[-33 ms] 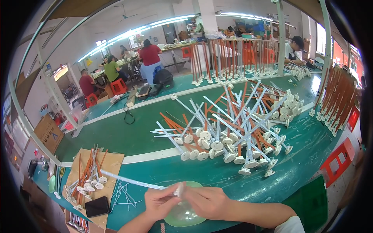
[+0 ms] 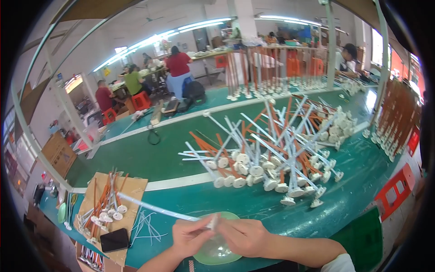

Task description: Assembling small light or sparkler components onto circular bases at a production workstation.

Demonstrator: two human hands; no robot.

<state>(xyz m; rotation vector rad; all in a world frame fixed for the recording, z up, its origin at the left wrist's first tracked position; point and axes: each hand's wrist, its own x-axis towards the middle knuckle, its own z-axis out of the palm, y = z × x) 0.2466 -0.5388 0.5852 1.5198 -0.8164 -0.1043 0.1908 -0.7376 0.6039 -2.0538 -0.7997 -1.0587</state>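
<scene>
My left hand is closed around the lower end of a pale blue-white strip that slants up to the left. At that end is a white disc-like base, mostly covered by fingers. My right hand pinches the same base from the other side; anything small between its fingertips is hidden. Directly beneath both hands sits a pale green dish, its contents hard to make out. Past my hands lies a big heap of similar strips, orange or pale, with white round bases.
At left, a cardboard sheet carries more strips and a black phone. Thin white ties lie beside it. Upright orange strips line the right side. A red stool stands at the bench's right. Several people sit farther back.
The whole view has shifted slightly, so the scene sits a little farther right. My hands keep the same grip on the strip and its base.
</scene>
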